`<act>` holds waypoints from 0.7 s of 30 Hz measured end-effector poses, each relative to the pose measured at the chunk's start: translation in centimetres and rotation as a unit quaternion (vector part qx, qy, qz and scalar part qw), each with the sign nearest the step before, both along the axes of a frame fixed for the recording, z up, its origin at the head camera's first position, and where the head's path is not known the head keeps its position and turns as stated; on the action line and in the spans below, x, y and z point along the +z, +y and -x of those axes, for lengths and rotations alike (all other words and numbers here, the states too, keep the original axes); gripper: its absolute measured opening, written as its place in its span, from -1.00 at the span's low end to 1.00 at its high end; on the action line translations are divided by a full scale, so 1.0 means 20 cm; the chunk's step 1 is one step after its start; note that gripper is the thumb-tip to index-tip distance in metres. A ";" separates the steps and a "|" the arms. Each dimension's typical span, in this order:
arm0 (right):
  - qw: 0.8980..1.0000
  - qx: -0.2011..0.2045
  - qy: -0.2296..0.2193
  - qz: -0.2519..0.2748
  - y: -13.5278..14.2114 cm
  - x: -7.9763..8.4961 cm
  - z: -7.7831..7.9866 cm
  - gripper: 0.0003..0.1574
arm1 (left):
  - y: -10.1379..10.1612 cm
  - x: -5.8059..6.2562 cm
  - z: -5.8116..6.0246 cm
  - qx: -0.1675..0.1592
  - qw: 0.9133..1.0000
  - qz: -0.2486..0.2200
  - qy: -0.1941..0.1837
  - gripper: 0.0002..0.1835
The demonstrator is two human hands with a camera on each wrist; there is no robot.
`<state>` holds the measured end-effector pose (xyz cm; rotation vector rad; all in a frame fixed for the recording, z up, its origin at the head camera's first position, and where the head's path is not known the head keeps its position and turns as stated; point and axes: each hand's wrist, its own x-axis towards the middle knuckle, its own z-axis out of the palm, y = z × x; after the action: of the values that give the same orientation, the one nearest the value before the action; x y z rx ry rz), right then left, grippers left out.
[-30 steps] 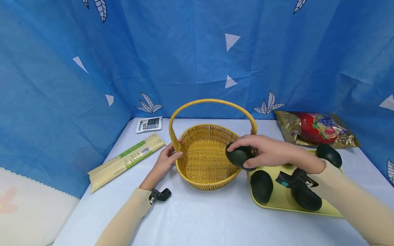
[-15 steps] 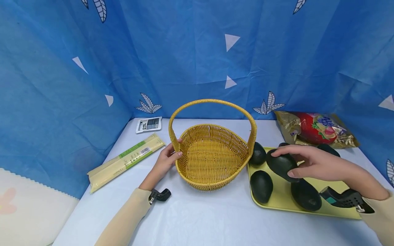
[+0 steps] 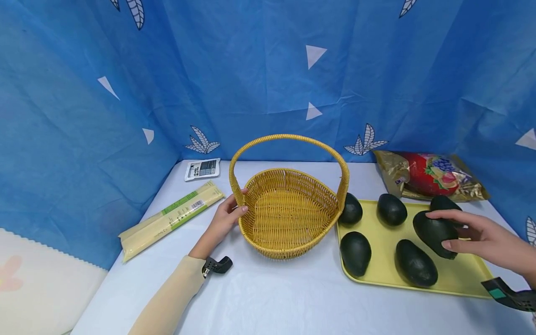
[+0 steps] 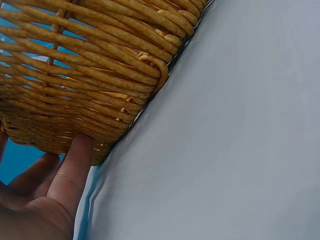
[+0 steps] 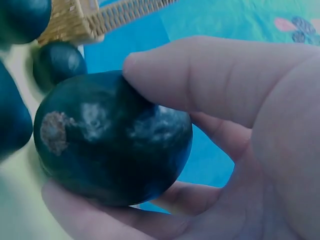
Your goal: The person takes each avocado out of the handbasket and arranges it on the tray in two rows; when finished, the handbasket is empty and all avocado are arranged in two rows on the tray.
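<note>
In the head view my left hand (image 3: 225, 218) grips the left side of a yellow wicker basket (image 3: 284, 252) at the foot of its tall handle. Its digits reach up against the woven wall (image 4: 100, 95) in the left wrist view. On the right, my right hand (image 3: 487, 238) holds a dark green avocado (image 3: 432, 232) between thumb and fingers, over the right part of a yellow tray (image 3: 378, 260). The stem scar of this avocado (image 5: 115, 140) faces left in the right wrist view. Several more avocados, one of them the front-left avocado (image 3: 355, 253), lie on the tray. Nothing lies inside the basket.
A long pale packet with a green stripe (image 3: 173, 221) lies left of the basket, with a small white pouch (image 3: 203, 169) behind it. A gold and red bag (image 3: 433, 176) lies behind the tray. Blue curtain (image 3: 268, 83) closes off the back and sides.
My right hand has carried the avocado from the basket's right edge rightward, across to the right part of the tray. The left hand and the basket have stayed in place.
</note>
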<state>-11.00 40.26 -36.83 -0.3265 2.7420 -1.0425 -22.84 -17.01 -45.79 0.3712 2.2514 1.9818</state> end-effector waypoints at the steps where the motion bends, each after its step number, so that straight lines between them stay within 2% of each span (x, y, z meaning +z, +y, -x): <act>1: 1.000 -0.008 -0.005 -0.005 0.02 0.00 -0.01 -0.27 | 0.00 0.00 0.00 0.001 1.000 0.000 0.000 -0.35; 5: 0.998 -0.036 -0.024 -0.035 0.07 -0.02 -0.03 -0.25 | 0.00 0.00 0.00 0.002 1.000 0.004 0.001 -0.35; 9: 0.997 -0.049 -0.036 -0.043 0.12 -0.05 -0.05 -0.27 | 0.00 0.00 0.00 0.004 1.000 0.006 0.003 -0.36; 21: 0.992 -0.094 -0.002 -0.082 0.21 -0.20 -0.14 -0.24 | 0.00 0.01 0.00 0.001 1.000 -0.001 0.000 -0.36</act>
<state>-8.21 44.42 -40.81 -0.0410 2.8750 -0.8466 -22.79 -16.94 -45.58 0.3684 2.2507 1.9857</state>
